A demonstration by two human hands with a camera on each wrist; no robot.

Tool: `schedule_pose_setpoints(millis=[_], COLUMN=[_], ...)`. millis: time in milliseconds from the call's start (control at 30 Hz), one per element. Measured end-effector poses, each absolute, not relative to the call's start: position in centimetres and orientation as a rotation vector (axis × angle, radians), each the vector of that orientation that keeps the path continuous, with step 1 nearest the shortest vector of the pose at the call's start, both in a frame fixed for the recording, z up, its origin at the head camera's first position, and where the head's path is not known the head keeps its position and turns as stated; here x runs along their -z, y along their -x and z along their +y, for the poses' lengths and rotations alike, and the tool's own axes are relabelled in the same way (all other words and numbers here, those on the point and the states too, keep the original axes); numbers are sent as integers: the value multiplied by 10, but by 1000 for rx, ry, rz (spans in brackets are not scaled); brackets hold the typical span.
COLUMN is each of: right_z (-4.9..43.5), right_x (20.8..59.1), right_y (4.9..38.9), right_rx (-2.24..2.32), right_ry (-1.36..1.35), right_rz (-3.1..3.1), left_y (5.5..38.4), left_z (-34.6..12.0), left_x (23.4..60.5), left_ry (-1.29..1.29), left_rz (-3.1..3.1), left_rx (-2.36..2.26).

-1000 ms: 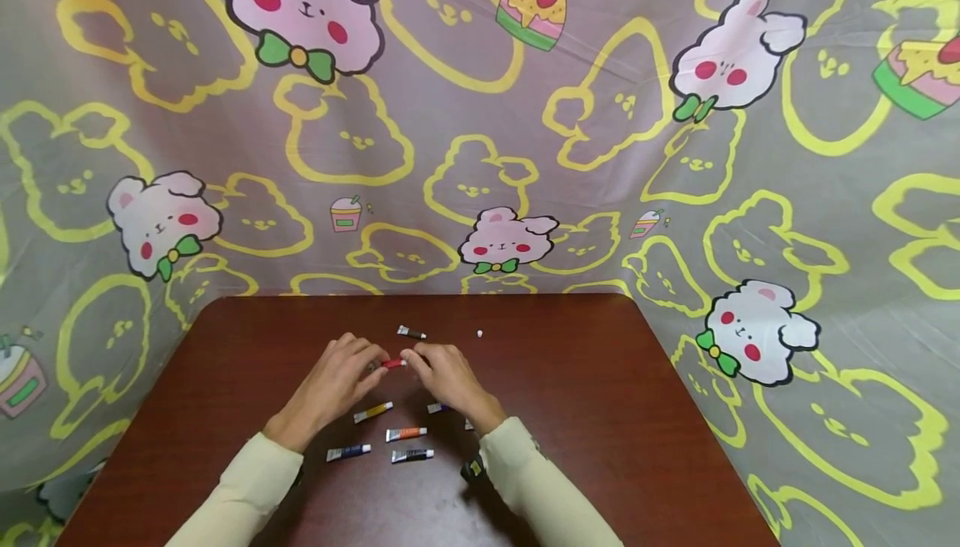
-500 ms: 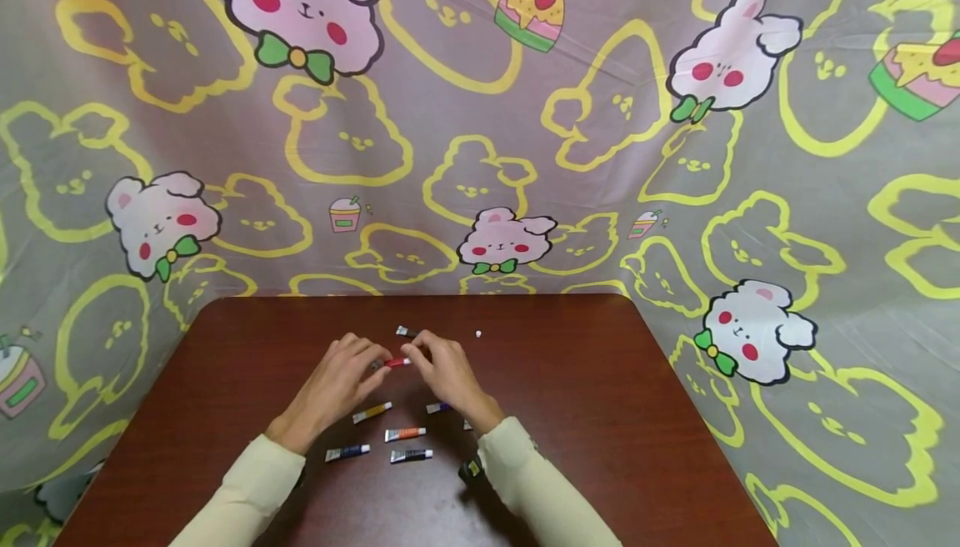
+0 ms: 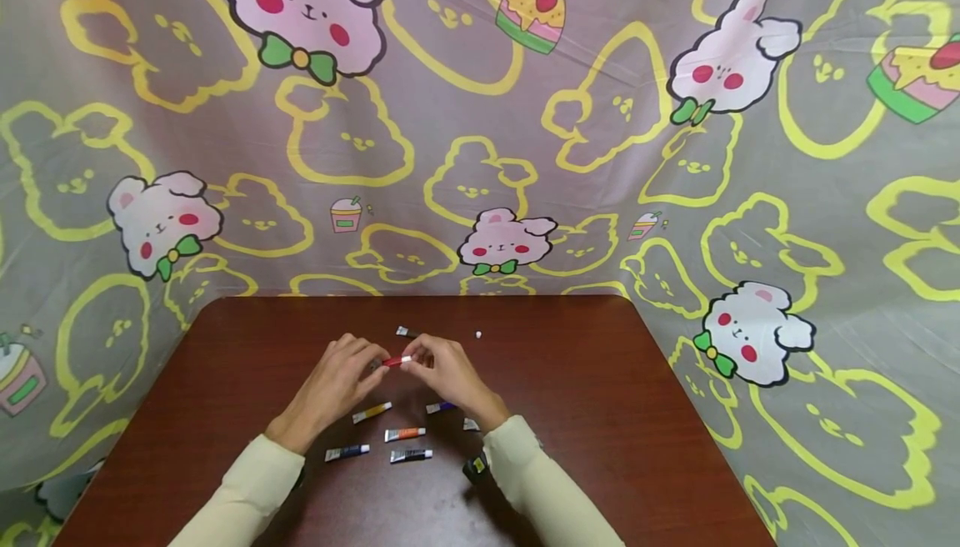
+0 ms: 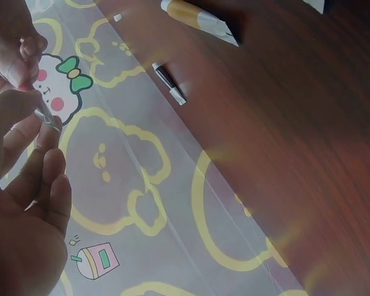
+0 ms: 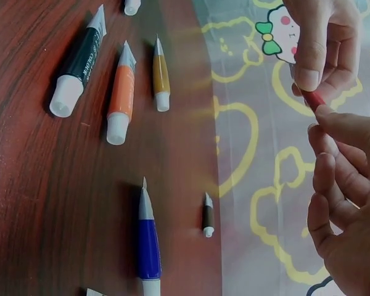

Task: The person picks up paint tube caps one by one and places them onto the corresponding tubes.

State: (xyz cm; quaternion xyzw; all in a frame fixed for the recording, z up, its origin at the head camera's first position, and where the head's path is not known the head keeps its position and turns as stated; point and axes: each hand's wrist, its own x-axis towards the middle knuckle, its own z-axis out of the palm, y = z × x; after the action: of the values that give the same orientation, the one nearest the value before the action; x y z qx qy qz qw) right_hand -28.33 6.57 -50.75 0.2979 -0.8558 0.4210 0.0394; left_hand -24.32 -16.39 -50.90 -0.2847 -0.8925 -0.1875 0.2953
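Over the table's far half, a small red paint tube (image 3: 392,361) is held between the two hands. My left hand (image 3: 337,376) pinches its silver crimped end (image 4: 48,116) between thumb and fingers. At the other end, the thumb and forefinger of my right hand (image 3: 453,376) pinch the white cap (image 3: 407,358); the right wrist view hides this cap behind the thumb, with the red body (image 5: 313,102) showing between the hands. A dark brown paint tube (image 5: 208,216) lies just beyond, partly covered by the right fingers in the head view.
A small loose white piece (image 3: 478,334) lies at the far right of the hands. Nearer are yellow (image 3: 372,413), orange (image 3: 405,434), dark blue (image 3: 347,453), black (image 3: 411,455) and purple (image 3: 439,407) tubes on the brown table (image 3: 600,414). A patterned curtain (image 3: 420,155) surrounds the table.
The right thumb and fingers have shifted on the tube's cap end, and the right hand now covers part of the brown tube. The left hand keeps its place.
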Motion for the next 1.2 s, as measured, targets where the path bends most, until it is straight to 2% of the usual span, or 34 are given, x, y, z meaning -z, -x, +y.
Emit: schedule_pose_setpoints(millis=[767,1200], right_z=[67,68], right_x=[511,506], right_y=[282,278], right_rx=[-1202,-1384], right_ry=[-919,-931], right_rz=[-2638,-2574], left_y=[241,239], left_z=[-165,-165], left_x=[510,509], left_ry=[824,789], left_rz=[-2296,-2329], left_rx=[507,508])
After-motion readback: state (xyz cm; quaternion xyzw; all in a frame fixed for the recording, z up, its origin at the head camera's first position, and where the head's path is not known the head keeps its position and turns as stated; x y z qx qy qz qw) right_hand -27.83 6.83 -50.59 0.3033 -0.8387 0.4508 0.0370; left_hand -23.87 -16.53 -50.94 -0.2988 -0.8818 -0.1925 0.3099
